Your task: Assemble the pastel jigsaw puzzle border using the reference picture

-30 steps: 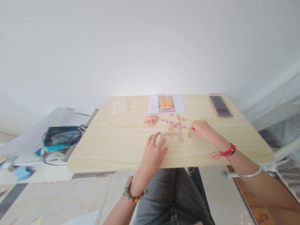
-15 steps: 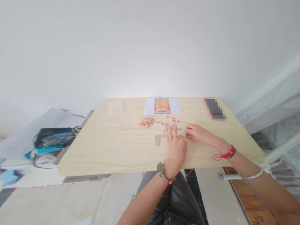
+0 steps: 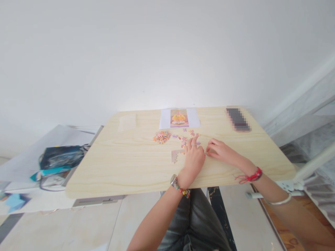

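While left hand [image 3: 194, 159] partly covers joined puzzle [image 3: 173, 155], fingers spread; right hand [image 3: 219, 150] close, fingers narrow, grip unclear.

- Our left forearm [image 3: 159, 216] rises from 6 o'clock and slants toward 1 o'clock.
- Our left wrist [image 3: 183, 181] is nearly in line with it.
- Our left grip [image 3: 194, 158] lies palm down, fingers [image 3: 194, 143] extended and spread toward 12 o'clock.
- Our right forearm [image 3: 285, 205] comes in from 4 o'clock, aimed at 10 o'clock.
- Our right grip [image 3: 222, 152] is curled, fingertips toward 9 o'clock, just beside the left; we cannot tell whether they pinch anything.
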`<state>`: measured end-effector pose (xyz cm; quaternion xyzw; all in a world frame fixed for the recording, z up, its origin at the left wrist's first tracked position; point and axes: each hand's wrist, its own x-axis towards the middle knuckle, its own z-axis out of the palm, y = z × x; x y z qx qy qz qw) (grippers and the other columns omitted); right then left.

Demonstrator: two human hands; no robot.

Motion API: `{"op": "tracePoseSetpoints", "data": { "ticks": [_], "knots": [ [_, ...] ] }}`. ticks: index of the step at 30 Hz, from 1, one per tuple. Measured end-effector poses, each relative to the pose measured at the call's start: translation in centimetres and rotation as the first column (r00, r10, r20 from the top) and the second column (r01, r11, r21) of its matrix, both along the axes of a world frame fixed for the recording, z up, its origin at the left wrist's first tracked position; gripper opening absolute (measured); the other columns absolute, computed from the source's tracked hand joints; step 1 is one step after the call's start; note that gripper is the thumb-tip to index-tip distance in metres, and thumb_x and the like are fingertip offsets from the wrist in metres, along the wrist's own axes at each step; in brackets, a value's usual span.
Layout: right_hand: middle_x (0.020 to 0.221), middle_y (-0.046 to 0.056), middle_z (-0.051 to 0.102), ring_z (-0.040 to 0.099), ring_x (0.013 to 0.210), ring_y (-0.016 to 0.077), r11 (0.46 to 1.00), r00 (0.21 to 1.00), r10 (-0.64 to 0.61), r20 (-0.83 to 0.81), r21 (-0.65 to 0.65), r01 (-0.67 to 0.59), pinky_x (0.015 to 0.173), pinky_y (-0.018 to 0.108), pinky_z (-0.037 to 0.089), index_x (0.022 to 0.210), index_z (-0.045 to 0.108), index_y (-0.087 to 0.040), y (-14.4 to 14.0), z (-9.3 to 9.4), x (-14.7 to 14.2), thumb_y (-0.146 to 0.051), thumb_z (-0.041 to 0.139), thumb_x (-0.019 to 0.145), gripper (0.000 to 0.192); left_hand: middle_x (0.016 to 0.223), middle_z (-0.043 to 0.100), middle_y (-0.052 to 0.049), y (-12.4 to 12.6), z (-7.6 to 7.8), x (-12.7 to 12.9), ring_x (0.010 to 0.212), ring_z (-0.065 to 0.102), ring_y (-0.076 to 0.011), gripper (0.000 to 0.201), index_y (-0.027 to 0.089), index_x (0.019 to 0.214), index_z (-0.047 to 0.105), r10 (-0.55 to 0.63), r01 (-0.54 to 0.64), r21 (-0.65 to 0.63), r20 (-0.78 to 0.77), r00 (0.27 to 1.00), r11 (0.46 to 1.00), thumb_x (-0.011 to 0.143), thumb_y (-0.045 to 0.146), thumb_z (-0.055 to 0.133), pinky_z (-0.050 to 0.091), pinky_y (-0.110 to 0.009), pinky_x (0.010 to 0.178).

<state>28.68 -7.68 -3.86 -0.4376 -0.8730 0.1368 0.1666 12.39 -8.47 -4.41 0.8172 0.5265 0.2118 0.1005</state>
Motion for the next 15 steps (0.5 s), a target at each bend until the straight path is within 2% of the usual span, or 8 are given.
{"op": "tracePoseSetpoints", "data": {
  "ticks": [4, 8, 11, 15],
  "knots": [
    [0.087, 0.007, 0.054, 0.055, 0.081, 0.0186, 0.997, 1.000, 0.004, 0.011, 0.076, -0.005, 0.074, 0.035, 0.045, 0.082, 0.058, -0.017, -0.4, 0.0, -0.1, -0.024, 0.051, 0.085, 0.010, 0.136, 0.038, -0.017, 0.1, 1.0, -0.9, 0.126, 0.031, -0.0360, 0.007, 0.012, 0.074, 0.065, -0.104, 0.104, 0.025, -0.004, 0.995, 0.994, 0.074, 0.011, 0.058, 0.037, -0.056, 0.096],
    [0.089, 0.007, 0.055, 0.055, 0.085, 0.0193, 0.983, 1.000, 0.021, 0.014, 0.181, -0.023, 0.076, 0.036, 0.043, 0.085, 0.058, -0.017, -1.6, 1.2, -1.4, -0.023, 0.050, 0.086, 0.010, 0.135, 0.037, -0.015, -1.1, 2.5, -3.3, 0.127, 0.029, -0.0341, 0.005, 0.014, 0.077, 0.062, -0.170, 0.167, 0.112, 0.017, 0.985, 0.979, 0.072, 0.012, 0.062, 0.037, -0.053, 0.099],
    [0.090, 0.007, 0.055, 0.054, 0.087, 0.0195, 0.968, 0.998, 0.060, 0.028, 0.243, -0.066, 0.077, 0.035, 0.040, 0.087, 0.059, -0.017, -2.5, 2.1, -3.7, -0.023, 0.052, 0.085, 0.010, 0.134, 0.036, -0.014, -2.5, 3.0, -6.0, 0.128, 0.028, -0.0320, 0.005, 0.016, 0.079, 0.060, -0.157, 0.145, 0.174, 0.060, 0.986, 0.974, 0.074, 0.014, 0.061, 0.038, -0.052, 0.098],
    [0.088, 0.007, 0.055, 0.053, 0.087, 0.0197, 0.944, 0.993, 0.103, 0.061, 0.309, -0.117, 0.078, 0.035, 0.038, 0.085, 0.059, -0.015, -3.1, 2.2, -7.8, -0.023, 0.054, 0.084, 0.009, 0.132, 0.036, -0.014, -3.8, 2.5, -9.9, 0.126, 0.030, -0.0307, 0.003, 0.016, 0.078, 0.059, -0.122, 0.096, 0.244, 0.093, 0.988, 0.965, 0.076, 0.014, 0.060, 0.036, -0.051, 0.100]
  ]
}}
